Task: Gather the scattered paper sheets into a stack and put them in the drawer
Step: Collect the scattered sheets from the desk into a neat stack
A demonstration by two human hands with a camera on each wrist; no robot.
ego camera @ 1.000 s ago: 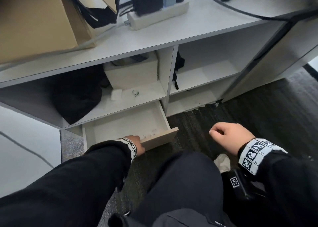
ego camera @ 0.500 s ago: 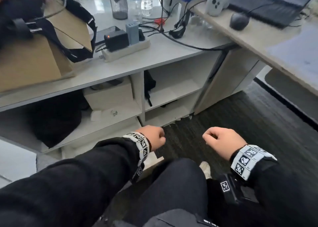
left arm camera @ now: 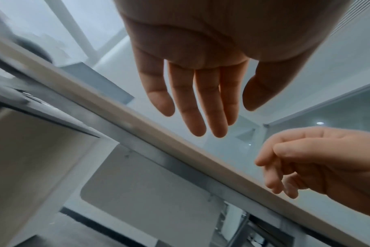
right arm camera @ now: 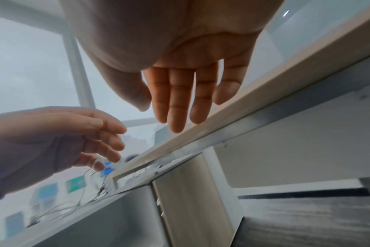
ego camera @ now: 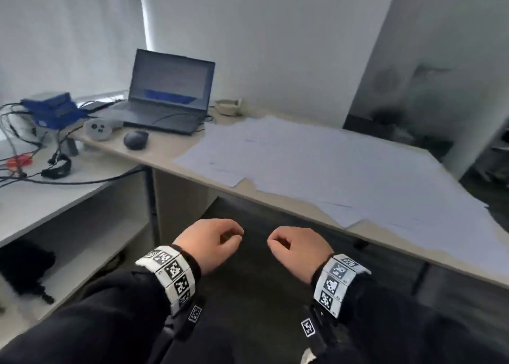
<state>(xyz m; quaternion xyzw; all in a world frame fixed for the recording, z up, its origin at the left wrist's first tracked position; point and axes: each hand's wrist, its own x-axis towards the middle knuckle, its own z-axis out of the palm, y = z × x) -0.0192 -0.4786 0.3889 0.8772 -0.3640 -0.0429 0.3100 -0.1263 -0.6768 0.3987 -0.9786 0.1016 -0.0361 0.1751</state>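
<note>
Paper sheets [ego camera: 325, 168] are spread in a loose, overlapping layer over the table [ego camera: 165, 150], to the right of the laptop [ego camera: 169, 93] and reaching toward the table's near edge, where a few corners are seen to jut slightly past it. Such sheets are judged to be very light, thin and limp, easily slid over one another and easily creased or bent, so a grasp at a single corner is thought risky; they are better swept flat toward one another with flat palms, squared at the edges, and then pinched along one long side with support underneath. No sheet is touched yet. Both hands are held in the air in front of the table's near edge and below the level of its top, side by side and apart from each other. The left hand [ego camera: 209, 242] is seen with its fingers [left arm camera: 192, 103] loosely hanging and slightly apart, nothing being held; the right hand [ego camera: 300, 250] is likewise empty, its fingers [right arm camera: 177, 100] relaxed and barely curled. The drawer is not in view.
</note>
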